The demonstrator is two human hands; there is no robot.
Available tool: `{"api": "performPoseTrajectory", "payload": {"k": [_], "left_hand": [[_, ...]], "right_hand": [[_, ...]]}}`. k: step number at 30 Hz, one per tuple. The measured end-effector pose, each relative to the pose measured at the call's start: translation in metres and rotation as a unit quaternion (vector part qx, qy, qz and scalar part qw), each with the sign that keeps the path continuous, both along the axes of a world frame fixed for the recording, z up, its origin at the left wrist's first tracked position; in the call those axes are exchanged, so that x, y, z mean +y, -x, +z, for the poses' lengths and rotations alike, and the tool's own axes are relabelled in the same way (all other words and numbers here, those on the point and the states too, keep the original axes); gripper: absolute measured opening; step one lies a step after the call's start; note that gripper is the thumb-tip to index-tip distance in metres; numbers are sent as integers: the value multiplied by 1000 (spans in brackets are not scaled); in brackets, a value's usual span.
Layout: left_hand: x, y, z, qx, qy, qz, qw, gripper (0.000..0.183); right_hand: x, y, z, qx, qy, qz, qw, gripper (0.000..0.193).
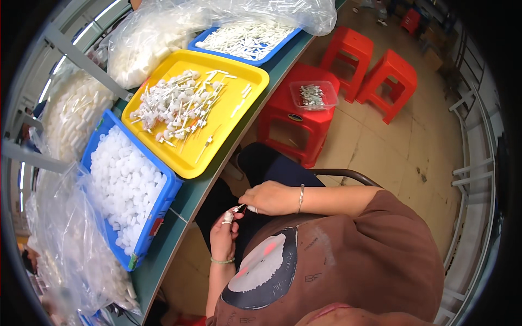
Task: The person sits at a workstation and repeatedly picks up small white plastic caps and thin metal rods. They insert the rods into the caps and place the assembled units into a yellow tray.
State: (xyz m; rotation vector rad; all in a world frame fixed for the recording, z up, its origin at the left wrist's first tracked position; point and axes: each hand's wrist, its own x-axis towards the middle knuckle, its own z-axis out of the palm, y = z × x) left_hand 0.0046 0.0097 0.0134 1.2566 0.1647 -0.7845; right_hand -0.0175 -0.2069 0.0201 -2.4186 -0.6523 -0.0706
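Observation:
My left hand (223, 234) pinches a small white plastic cap (228, 217) between its fingertips, held over my lap. My right hand (270, 197) grips a thin white stem piece (239, 207) whose tip meets the cap. Both hands sit below the edge of the green worktable (187, 204). On the table, a yellow tray (239, 95) holds several assembled white stemmed pieces (176, 106). A blue tray (163, 201) to its left is full of white caps (124, 182).
A second blue tray (283, 42) with white stems lies at the far end. Clear plastic bags of white parts (73, 111) line the table's left side. Three red stools (302, 117) stand on the floor; the nearest carries a small clear tub (314, 95).

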Motion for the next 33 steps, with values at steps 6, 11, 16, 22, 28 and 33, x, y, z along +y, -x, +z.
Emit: {"api": "performPoseTrajectory", "payload": {"k": [6, 11, 16, 22, 28, 33], "left_hand": [[-3, 1, -4, -11, -32, 33, 999, 23], [-3, 5, -3, -24, -28, 43, 998, 20], [-5, 6, -5, -48, -29, 86, 995, 18], [-11, 9, 3, -54, -19, 58, 997, 16], [-5, 7, -2, -23, 23, 24, 999, 15], [-7, 8, -4, -11, 63, 17, 998, 15]], "right_hand": [[-4, -9, 21, -99, -115, -29, 988, 25], [1, -4, 28, 14, -120, -18, 992, 25], [3, -8, 30, 103, -188, -103, 971, 28], [16, -1, 10, 93, -181, -90, 975, 21], [11, 0, 12, 14, -136, -43, 990, 12], [13, 4, 7, 50, -129, -44, 989, 14]]}}
